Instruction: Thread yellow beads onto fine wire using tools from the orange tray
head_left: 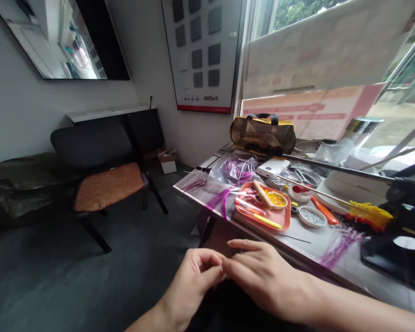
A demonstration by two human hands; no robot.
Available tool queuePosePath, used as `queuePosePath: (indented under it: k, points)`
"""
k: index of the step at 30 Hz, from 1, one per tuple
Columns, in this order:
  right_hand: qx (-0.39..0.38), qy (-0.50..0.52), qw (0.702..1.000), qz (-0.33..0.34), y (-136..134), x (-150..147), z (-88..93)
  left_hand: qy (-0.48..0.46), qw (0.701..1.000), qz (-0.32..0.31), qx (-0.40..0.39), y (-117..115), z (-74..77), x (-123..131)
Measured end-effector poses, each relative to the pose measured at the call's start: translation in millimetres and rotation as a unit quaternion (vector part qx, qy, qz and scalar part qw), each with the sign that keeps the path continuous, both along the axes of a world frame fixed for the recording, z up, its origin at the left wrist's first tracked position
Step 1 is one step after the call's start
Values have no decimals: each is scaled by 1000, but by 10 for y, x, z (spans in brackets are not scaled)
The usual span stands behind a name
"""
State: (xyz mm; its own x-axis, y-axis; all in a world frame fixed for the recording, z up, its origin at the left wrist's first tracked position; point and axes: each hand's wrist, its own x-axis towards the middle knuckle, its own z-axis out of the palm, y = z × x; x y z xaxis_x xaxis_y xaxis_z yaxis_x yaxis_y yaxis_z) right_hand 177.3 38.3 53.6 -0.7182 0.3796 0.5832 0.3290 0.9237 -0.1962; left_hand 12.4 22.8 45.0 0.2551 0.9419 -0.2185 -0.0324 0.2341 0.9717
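My left hand (197,281) is closed in a pinch, thumb against forefinger. My right hand (263,276) meets it at the fingertips, its thumb and forefinger pinched and another finger stretched out. Whatever lies between the fingertips is too small or hidden to make out. Both hands are in front of the table edge. Beyond them stands an orange tray (283,221) with a cup of small yellow and orange pieces (276,199), a wooden stick (262,193) and a yellow pen (268,221). Purple strands (223,200) hang over the table edge to the left of the tray.
Right of the tray are a dish of small pale beads (311,216), an orange-handled tool (324,210) and a yellow-red tufted piece (371,214) with purple strands. A mesh bag (263,136) and white box (273,167) sit behind. A chair (109,186) stands left.
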Motion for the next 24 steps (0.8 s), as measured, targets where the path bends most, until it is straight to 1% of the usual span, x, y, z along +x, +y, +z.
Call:
queuePosePath:
  k: [1, 2, 3, 4, 5, 6, 7, 8, 9, 10, 11, 12, 13, 14, 15, 16, 17, 18, 19, 20, 21, 22, 23, 24]
  points:
    - [-105, 29, 994, -31, 3, -28, -1, 69, 990, -5, 119, -21, -12, -3]
    - [-224, 66, 971, -60, 8, -57, -3, 139, 959, -1, 249, -39, -30, -10]
    - [-346, 105, 929, -80, 18, -85, -6, 200, 906, 12, 372, -56, -52, -21]
    - [-455, 142, 875, -87, 31, -110, -10, 246, 843, 28, 478, -68, -75, -34]
    - [-544, 173, 817, -78, 49, -134, -15, 275, 778, 39, 564, -76, -96, -48]
    - [-605, 202, 768, -58, 67, -153, -18, 293, 721, 42, 627, -79, -110, -62]
    - [-645, 221, 731, -40, 85, -166, -17, 303, 681, 39, 665, -77, -114, -74]
    - [-667, 227, 709, -26, 99, -173, -11, 307, 663, 31, 682, -71, -105, -83]
    - [-671, 227, 705, -24, 107, -173, 2, 306, 669, 22, 678, -61, -84, -88]
    - [-654, 221, 723, -32, 106, -163, 22, 297, 701, 15, 648, -49, -54, -90]
    - [-610, 204, 764, -44, 96, -145, 47, 279, 760, 3, 587, -35, -18, -88]
    - [-529, 179, 828, -51, 80, -120, 75, 248, 835, -11, 491, -18, 18, -85]
    - [-412, 141, 899, -43, 61, -89, 102, 197, 907, -20, 372, -1, 50, -82]
    - [-267, 91, 959, -23, 41, -56, 124, 131, 962, -20, 238, 16, 74, -78]
    - [-116, 40, 992, 3, 23, -22, 140, 59, 992, -15, 109, 33, 89, -76]
    - [17, -4, 999, 30, 10, 9, 147, -9, 1000, -11, 0, 47, 94, -74]
    - [115, -36, 992, 48, 3, 34, 147, -65, 995, -4, -81, 58, 93, -73]
    - [176, -57, 981, 57, 1, 51, 141, -106, 985, 2, -134, 64, 87, -71]
    - [200, -66, 976, 57, 2, 60, 131, -128, 977, 7, -168, 64, 79, -69]
    - [192, -64, 978, 55, 6, 60, 120, -132, 974, 13, -182, 58, 73, -67]
    - [159, -55, 984, 54, 10, 50, 110, -119, 979, 17, -167, 47, 68, -64]
    - [106, -35, 993, 47, 12, 34, 102, -88, 989, 15, -120, 31, 65, -61]
    - [32, -6, 999, 30, 13, 11, 97, -37, 999, 11, -38, 11, 62, -59]
    - [-61, 26, 998, 5, 13, -16, 94, 31, 997, 7, 74, -11, 58, -58]
